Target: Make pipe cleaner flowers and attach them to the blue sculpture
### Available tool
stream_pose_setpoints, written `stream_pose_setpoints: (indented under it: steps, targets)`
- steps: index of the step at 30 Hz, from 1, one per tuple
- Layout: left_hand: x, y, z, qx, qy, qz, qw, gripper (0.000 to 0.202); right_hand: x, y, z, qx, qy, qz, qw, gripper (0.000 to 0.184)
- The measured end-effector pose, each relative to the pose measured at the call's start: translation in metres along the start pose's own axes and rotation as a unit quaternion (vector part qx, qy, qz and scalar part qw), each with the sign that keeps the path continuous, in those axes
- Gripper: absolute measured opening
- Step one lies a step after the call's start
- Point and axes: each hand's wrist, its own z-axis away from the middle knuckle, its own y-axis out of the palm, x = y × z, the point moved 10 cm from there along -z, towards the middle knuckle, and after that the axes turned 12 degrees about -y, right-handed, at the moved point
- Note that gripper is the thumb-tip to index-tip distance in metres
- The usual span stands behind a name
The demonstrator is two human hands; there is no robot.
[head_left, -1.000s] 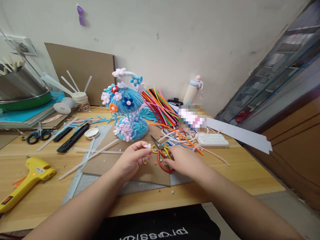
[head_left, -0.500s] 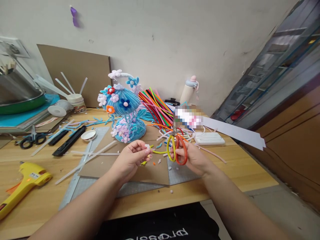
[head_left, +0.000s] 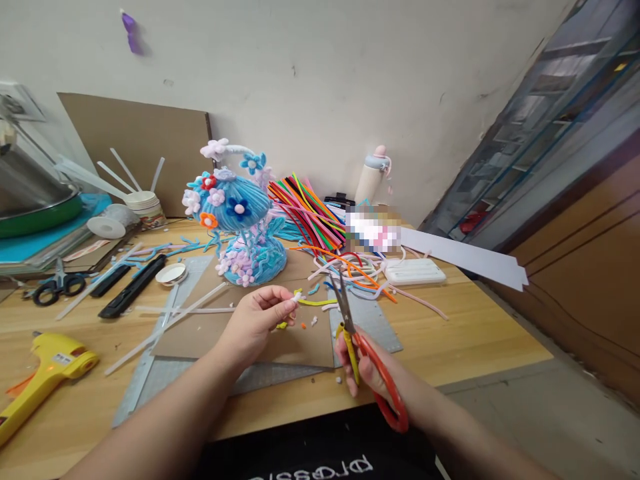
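Observation:
My left hand (head_left: 265,317) pinches a small white fuzzy piece (head_left: 296,297) between thumb and fingers, with a bit of yellow beside it. In my right hand (head_left: 373,370) is a pair of scissors (head_left: 349,321) with one red and one yellow handle. Their blades point up and away, slightly apart. A yellow pipe cleaner (head_left: 317,303) lies just behind the pinched piece. Beyond my left hand stands a blue mushroom-shaped lamp (head_left: 250,213) covered in fuzzy flowers. Small scraps lie on the cardboard sheet (head_left: 200,340) under my hands.
A yellow hot glue gun (head_left: 55,367), black-handled scissors (head_left: 59,283) and a black utility knife (head_left: 133,287) lie at the left. Behind are bundled coloured pipe cleaners (head_left: 310,213) and a bottle (head_left: 371,177). A white case (head_left: 415,272) sits at the right.
The scissors have swung from upright handles to lower and nearer me, their blades now parted. My left hand keeps its pinch with little movement. The view has shifted slightly.

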Motion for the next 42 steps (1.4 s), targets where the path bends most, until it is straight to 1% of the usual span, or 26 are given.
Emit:
stream_pose_setpoints:
  steps: [3, 6, 8, 10, 12, 13, 16, 18, 20, 22, 25, 28, 30, 35, 39, 42]
  targets:
    - [-0.009, -0.004, 0.004, -0.042, 0.051, -0.083, 0.994, 0.015, -0.003, 0.003, 0.008, 0.023, 0.048, 0.091, 0.994, 0.05]
    - [-0.019, -0.002, 0.011, -0.076, 0.101, -0.175, 0.976, 0.011, -0.006, 0.005, 0.01, 0.03, 0.087, 0.124, 0.988, 0.044]
    - [-0.031, 0.003, 0.019, -0.099, 0.165, -0.25, 0.949, 0.006, -0.011, 0.007, 0.01, 0.03, 0.108, 0.117, 0.987, 0.044]
    - [-0.044, 0.011, 0.028, -0.12, 0.236, -0.325, 0.908, 0.004, -0.018, 0.009, 0.01, 0.027, 0.132, 0.095, 0.986, 0.046]
    - [-0.05, 0.016, 0.034, -0.138, 0.275, -0.381, 0.872, 0.006, -0.026, 0.009, 0.011, 0.02, 0.159, 0.076, 0.984, 0.048]
    - [-0.052, 0.017, 0.035, -0.146, 0.281, -0.399, 0.861, 0.007, -0.028, 0.008, 0.011, 0.014, 0.168, 0.074, 0.983, 0.049]
    - [-0.054, 0.014, 0.037, -0.177, 0.286, -0.425, 0.841, 0.007, -0.029, 0.003, 0.013, -0.003, 0.181, 0.091, 0.979, 0.048]
    - [-0.054, 0.013, 0.038, -0.186, 0.289, -0.433, 0.833, 0.007, -0.028, 0.004, 0.014, 0.002, 0.191, 0.099, 0.977, 0.046]
    - [-0.052, 0.016, 0.038, -0.173, 0.292, -0.447, 0.828, 0.008, -0.028, 0.006, 0.015, 0.01, 0.202, 0.1, 0.974, 0.045]
    - [-0.049, 0.023, 0.038, -0.146, 0.296, -0.47, 0.819, 0.009, -0.031, 0.006, 0.015, 0.012, 0.205, 0.099, 0.974, 0.044]
    - [-0.045, 0.033, 0.039, -0.111, 0.302, -0.504, 0.801, 0.011, -0.04, 0.005, 0.013, 0.014, 0.213, 0.079, 0.974, 0.045]
    - [-0.044, 0.037, 0.038, -0.096, 0.299, -0.521, 0.794, 0.013, -0.051, 0.004, 0.014, 0.02, 0.224, 0.055, 0.973, 0.045]
    - [-0.043, 0.038, 0.037, -0.088, 0.295, -0.528, 0.792, 0.014, -0.053, 0.003, 0.014, 0.029, 0.226, 0.055, 0.972, 0.045]
    - [-0.039, 0.042, 0.03, -0.057, 0.29, -0.544, 0.785, 0.016, -0.045, 0.001, 0.008, 0.058, 0.235, 0.068, 0.968, 0.051]
    - [-0.036, 0.049, 0.022, -0.046, 0.275, -0.577, 0.768, 0.018, -0.034, 0.003, 0.003, 0.082, 0.262, 0.034, 0.961, 0.054]
    - [-0.037, 0.053, 0.013, -0.044, 0.261, -0.583, 0.769, 0.016, -0.029, -0.002, 0.002, 0.078, 0.286, 0.008, 0.955, 0.056]
